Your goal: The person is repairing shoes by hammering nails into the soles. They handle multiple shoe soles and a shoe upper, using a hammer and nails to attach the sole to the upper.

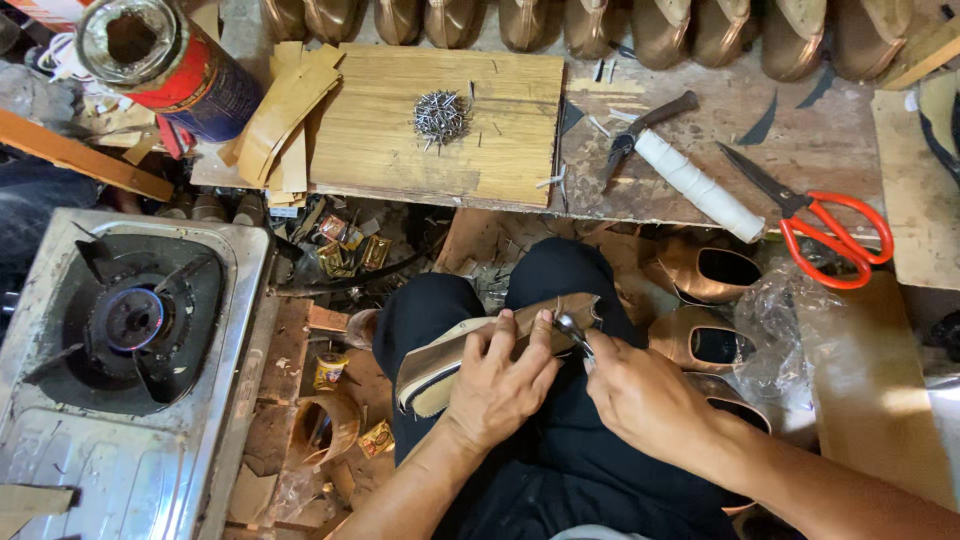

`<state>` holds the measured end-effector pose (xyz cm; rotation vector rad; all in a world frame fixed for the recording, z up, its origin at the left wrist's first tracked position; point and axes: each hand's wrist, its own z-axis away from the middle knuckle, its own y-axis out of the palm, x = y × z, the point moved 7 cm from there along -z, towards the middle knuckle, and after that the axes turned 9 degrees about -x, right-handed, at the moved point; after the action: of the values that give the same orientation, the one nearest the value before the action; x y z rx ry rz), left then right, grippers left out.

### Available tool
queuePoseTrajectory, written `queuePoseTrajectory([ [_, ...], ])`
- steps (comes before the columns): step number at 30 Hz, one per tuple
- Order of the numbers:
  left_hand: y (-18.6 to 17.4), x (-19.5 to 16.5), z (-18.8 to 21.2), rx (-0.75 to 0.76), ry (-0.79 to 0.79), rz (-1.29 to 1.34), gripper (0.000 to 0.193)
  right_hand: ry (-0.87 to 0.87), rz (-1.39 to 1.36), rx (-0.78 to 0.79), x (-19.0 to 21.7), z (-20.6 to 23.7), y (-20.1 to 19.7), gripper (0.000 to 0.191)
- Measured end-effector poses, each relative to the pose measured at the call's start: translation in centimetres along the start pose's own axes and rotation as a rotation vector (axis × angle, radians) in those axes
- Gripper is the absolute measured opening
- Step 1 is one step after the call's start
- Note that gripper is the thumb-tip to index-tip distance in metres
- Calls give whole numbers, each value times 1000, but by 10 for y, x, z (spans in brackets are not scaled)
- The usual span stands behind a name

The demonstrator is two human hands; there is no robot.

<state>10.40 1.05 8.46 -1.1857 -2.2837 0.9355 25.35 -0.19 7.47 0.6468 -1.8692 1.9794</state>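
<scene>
Shoe (450,360) braced sole-up across the lap, pinned by left hand (497,385) so it cannot shift. Right hand (640,395) clenched on pincers (572,330), biting at the edge. Nails (440,116) and scissors (820,232) within reach on the bench.

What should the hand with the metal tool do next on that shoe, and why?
Probably pull the tool gently to draw the shoe's bronze edge tight over its end. The right hand has the tool's tip right at that edge, and the left hand presses the shoe steady on the lap. Loose nails sit on the wooden board, none in hand yet.
</scene>
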Motion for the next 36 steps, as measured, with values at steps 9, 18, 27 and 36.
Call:
queuePoseTrajectory([
  [9, 5, 5, -2, 133, 8, 47, 23, 123, -83, 31, -5, -4, -5, 40],
  [18, 4, 5, -5, 119, 5, 39, 23, 279, -614, -314, 4, 10, -37, 31],
  [27, 6, 9, -11, 129, -63, 83, 28, 379, -827, -434, -18, 15, 3, 33],
  [36, 10, 9, -8, 118, -89, 99, 29, 282, -858, -509, -22, 22, 6, 26],
])
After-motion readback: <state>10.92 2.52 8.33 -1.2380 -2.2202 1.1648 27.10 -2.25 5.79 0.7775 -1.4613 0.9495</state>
